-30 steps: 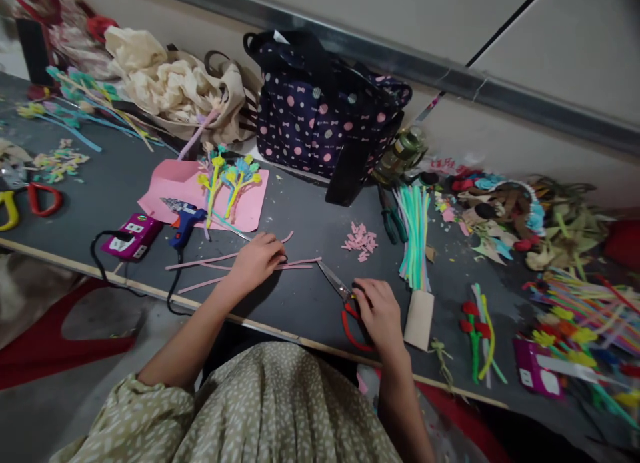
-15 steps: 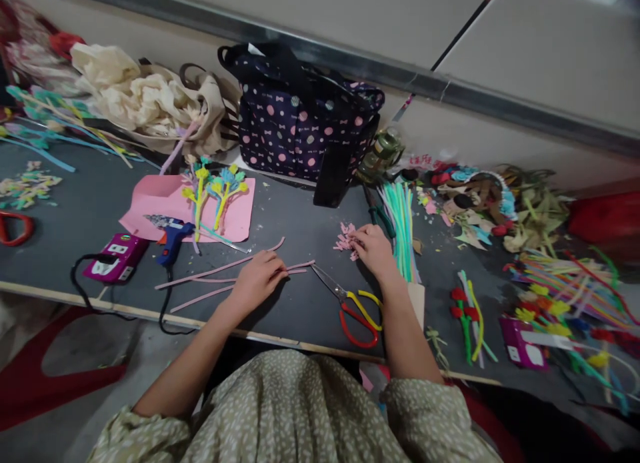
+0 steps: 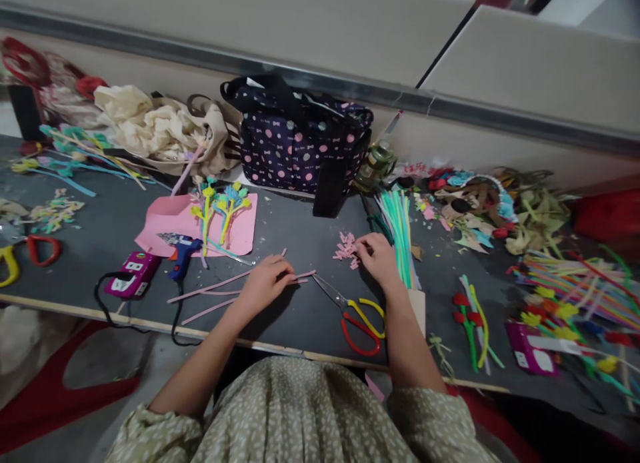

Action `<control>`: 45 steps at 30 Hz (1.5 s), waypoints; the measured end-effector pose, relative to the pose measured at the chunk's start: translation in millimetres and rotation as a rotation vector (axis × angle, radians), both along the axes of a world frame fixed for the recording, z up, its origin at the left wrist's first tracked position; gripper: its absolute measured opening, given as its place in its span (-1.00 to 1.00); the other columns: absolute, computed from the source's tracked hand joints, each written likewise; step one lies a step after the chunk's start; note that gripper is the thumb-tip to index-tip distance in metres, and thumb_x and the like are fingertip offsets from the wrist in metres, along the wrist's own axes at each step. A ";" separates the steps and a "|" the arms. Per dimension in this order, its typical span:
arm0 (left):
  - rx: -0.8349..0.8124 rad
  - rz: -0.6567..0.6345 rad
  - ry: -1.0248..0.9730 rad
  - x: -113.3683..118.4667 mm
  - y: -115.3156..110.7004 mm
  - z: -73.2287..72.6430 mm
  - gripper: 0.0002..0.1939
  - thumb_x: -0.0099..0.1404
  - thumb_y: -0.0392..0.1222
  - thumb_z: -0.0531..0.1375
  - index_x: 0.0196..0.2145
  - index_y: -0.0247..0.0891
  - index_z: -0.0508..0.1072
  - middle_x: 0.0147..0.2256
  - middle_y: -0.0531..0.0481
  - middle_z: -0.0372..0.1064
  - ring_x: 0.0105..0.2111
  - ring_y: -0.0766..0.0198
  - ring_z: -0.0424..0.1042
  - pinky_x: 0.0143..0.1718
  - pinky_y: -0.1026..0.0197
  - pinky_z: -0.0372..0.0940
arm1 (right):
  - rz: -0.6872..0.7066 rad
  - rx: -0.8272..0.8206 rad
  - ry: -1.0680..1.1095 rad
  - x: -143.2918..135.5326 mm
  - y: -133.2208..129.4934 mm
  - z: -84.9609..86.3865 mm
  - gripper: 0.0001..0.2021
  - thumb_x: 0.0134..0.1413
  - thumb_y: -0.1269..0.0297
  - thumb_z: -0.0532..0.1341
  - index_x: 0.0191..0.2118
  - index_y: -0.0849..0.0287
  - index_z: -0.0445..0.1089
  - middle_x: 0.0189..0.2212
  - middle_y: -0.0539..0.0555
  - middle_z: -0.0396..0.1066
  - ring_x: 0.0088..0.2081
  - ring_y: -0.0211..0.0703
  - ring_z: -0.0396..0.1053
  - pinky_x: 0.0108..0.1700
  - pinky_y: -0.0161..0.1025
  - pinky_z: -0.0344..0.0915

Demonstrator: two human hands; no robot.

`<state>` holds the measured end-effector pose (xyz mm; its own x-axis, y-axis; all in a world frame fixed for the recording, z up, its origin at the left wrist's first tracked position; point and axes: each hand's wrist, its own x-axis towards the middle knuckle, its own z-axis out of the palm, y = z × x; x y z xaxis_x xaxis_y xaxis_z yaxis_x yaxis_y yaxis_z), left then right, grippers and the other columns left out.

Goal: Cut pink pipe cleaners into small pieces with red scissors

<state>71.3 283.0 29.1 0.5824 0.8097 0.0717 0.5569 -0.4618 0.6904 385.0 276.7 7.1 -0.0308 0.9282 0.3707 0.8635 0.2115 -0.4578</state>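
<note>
My left hand rests on the dark table, fingers closed on the pink pipe cleaners that lie in a loose bundle. My right hand reaches to a small heap of pink cut pieces and touches them with its fingertips. Between my hands lie scissors with red and yellow handles, blades pointing toward my left hand, untouched.
A blue glue gun and a purple power strip sit left, by a pink sheet with small pipe-cleaner flowers. A dotted dark bag stands behind. Green pipe cleaners and colourful craft bits crowd the right.
My right hand let go of the scissors and moved up to the pink cut pieces. The scissors now lie on the table. My left hand stayed on the pink pipe cleaners.
</note>
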 end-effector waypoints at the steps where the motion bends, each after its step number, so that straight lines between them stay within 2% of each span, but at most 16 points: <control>1: -0.020 0.000 -0.029 5.4 1.6 2.9 -0.85 0.31 -0.17 0.13 -0.37 -0.23 0.46 -0.35 -0.02 0.38 -0.24 0.22 0.34 -0.13 0.14 0.22 | 0.001 0.000 0.033 -5.0 -2.1 4.4 -0.82 0.20 0.31 0.09 -0.36 0.15 0.40 -0.38 0.09 0.38 -0.25 -0.08 0.30 -0.18 -0.16 0.24; 4: -0.098 0.030 -0.137 25.1 7.3 8.8 -0.83 0.30 -0.17 0.12 -0.36 -0.24 0.48 -0.35 -0.02 0.40 -0.28 0.26 0.35 -0.16 0.18 0.22 | 0.072 0.004 0.097 -28.9 -7.8 17.3 -0.82 0.23 0.30 0.07 -0.36 0.14 0.37 -0.41 0.07 0.37 -0.27 -0.10 0.30 -0.18 -0.18 0.24; 6: -0.181 0.068 -0.220 38.8 12.2 8.9 -0.80 0.30 -0.13 0.12 -0.36 -0.26 0.50 -0.37 -0.02 0.41 -0.33 0.27 0.35 -0.24 0.22 0.21 | 0.150 0.018 0.080 -48.5 -10.6 25.5 -0.82 0.24 0.33 0.05 -0.35 0.14 0.36 -0.39 0.07 0.38 -0.23 -0.10 0.30 -0.09 -0.14 0.22; 10: -0.474 0.135 -0.451 56.8 23.4 0.7 -0.65 0.22 0.06 0.18 -0.36 -0.33 0.51 -0.46 -0.01 0.39 -0.45 0.33 0.28 -0.40 0.28 0.15 | 0.242 0.049 0.009 -79.1 -12.7 37.1 -0.80 0.25 0.36 0.04 -0.32 0.16 0.39 -0.36 0.10 0.40 -0.23 -0.08 0.29 -0.11 -0.13 0.22; 14: -0.810 0.204 -0.628 57.0 31.8 -6.6 -0.54 0.02 0.15 0.32 -0.44 -0.40 0.50 -0.63 0.08 0.23 -0.63 0.45 0.08 -0.56 0.30 -0.05 | 0.273 0.053 -0.074 -90.5 -9.6 39.7 -0.76 0.26 0.37 0.02 -0.30 0.17 0.42 -0.34 0.15 0.40 -0.24 -0.04 0.27 -0.16 -0.10 0.23; 17: -0.946 0.221 -0.656 52.2 36.1 -7.7 -0.55 -0.11 0.10 0.39 -0.51 -0.41 0.49 -0.58 0.02 0.31 -0.63 0.46 0.12 -0.57 0.30 -0.05 | 0.296 0.031 -0.067 -93.8 -5.5 38.5 -0.76 0.26 0.38 0.01 -0.25 0.17 0.43 -0.32 0.15 0.40 -0.22 -0.03 0.28 -0.16 -0.09 0.24; 19: -0.975 0.218 -0.641 48.6 39.8 -7.4 -0.57 -0.12 0.08 0.40 -0.51 -0.39 0.48 -0.56 0.01 0.34 -0.62 0.46 0.15 -0.57 0.31 -0.03 | 0.300 0.010 -0.024 -95.2 -2.6 37.5 -0.79 0.25 0.37 0.04 -0.15 0.17 0.42 -0.27 0.16 0.41 -0.19 -0.02 0.30 -0.15 -0.10 0.27; 21: -0.936 0.232 -0.608 43.6 47.2 -7.1 -0.59 -0.09 0.07 0.39 -0.51 -0.38 0.48 -0.58 0.03 0.32 -0.63 0.46 0.14 -0.58 0.32 -0.03 | 0.285 -0.016 0.005 -94.9 -0.3 36.0 -0.75 0.24 0.35 0.06 -0.02 0.18 0.36 -0.22 0.18 0.41 -0.16 0.01 0.31 -0.15 -0.09 0.29; 23: -0.826 0.286 -0.562 35.5 61.5 -6.7 -0.61 -0.06 0.07 0.36 -0.51 -0.36 0.48 -0.60 0.05 0.30 -0.65 0.46 0.11 -0.59 0.33 -0.04 | 0.261 -0.028 0.015 -91.9 0.8 33.3 -0.69 0.23 0.34 0.08 0.07 0.19 0.30 -0.18 0.20 0.41 -0.14 0.03 0.31 -0.14 -0.07 0.30; 27: -0.410 0.475 -0.398 11.0 113.1 -5.4 -0.73 0.07 -0.02 0.24 -0.46 -0.33 0.49 -0.54 0.03 0.37 -0.55 0.37 0.25 -0.49 0.31 0.11 | 0.193 -0.016 0.057 -78.8 -2.7 22.3 -0.68 0.23 0.34 0.07 0.08 0.18 0.29 -0.18 0.19 0.42 -0.12 0.04 0.33 -0.10 -0.05 0.30; 29: -0.227 0.500 -0.183 -0.2 144.0 -5.0 -0.76 0.14 -0.09 0.18 -0.45 -0.34 0.51 -0.47 -0.02 0.43 -0.47 0.31 0.34 -0.40 0.30 0.17 | 0.157 -0.011 0.084 -71.7 -7.2 15.8 -0.69 0.24 0.34 0.06 0.07 0.16 0.30 -0.19 0.18 0.43 -0.13 0.03 0.36 -0.10 -0.05 0.31; 31: -0.062 0.534 0.145 -7.2 171.3 -5.6 -0.74 0.20 -0.12 0.12 -0.39 -0.33 0.54 -0.42 -0.05 0.48 -0.42 0.27 0.38 -0.37 0.28 0.19 | 0.133 -0.010 0.097 -66.0 -12.8 10.7 -0.70 0.24 0.33 0.05 0.06 0.14 0.31 -0.19 0.18 0.44 -0.13 0.03 0.37 -0.10 -0.04 0.32; 33: -0.026 0.540 0.239 -9.5 191.6 -7.2 -0.75 0.21 -0.14 0.13 -0.33 -0.33 0.56 -0.36 -0.11 0.51 -0.36 0.21 0.41 -0.34 0.26 0.19 | 0.113 -0.003 0.096 -61.5 -18.5 8.1 -0.72 0.25 0.31 0.05 0.04 0.15 0.33 -0.19 0.18 0.45 -0.12 0.03 0.38 -0.08 -0.04 0.32; 36: 0.016 0.519 0.347 -6.9 208.4 -11.0 -0.79 0.20 -0.22 0.15 -0.31 -0.33 0.57 -0.28 -0.19 0.52 -0.27 0.15 0.44 -0.26 0.24 0.20 | 0.085 0.033 0.095 -55.1 -26.3 7.9 -0.73 0.26 0.29 0.05 0.01 0.16 0.35 -0.17 0.18 0.46 -0.11 0.01 0.39 -0.06 -0.06 0.33; 40: 0.068 0.468 0.475 0.2 217.1 -16.3 -0.79 0.21 -0.21 0.17 -0.28 -0.34 0.57 -0.19 -0.28 0.50 -0.14 0.04 0.43 -0.15 0.17 0.20 | 0.046 0.044 0.090 -45.2 -35.0 9.0 -0.71 0.26 0.28 0.05 0.04 0.14 0.35 -0.15 0.17 0.46 -0.11 -0.01 0.39 -0.05 -0.07 0.33; 45: 0.115 0.426 0.604 5.8 226.6 -19.7 -0.77 0.23 -0.26 0.11 -0.25 -0.32 0.56 -0.17 -0.28 0.48 -0.10 -0.01 0.42 -0.10 0.13 0.23 | 0.022 0.020 0.059 -38.5 -43.6 7.3 -0.72 0.27 0.31 0.04 0.02 0.18 0.35 -0.14 0.18 0.45 -0.10 0.00 0.36 -0.05 -0.07 0.32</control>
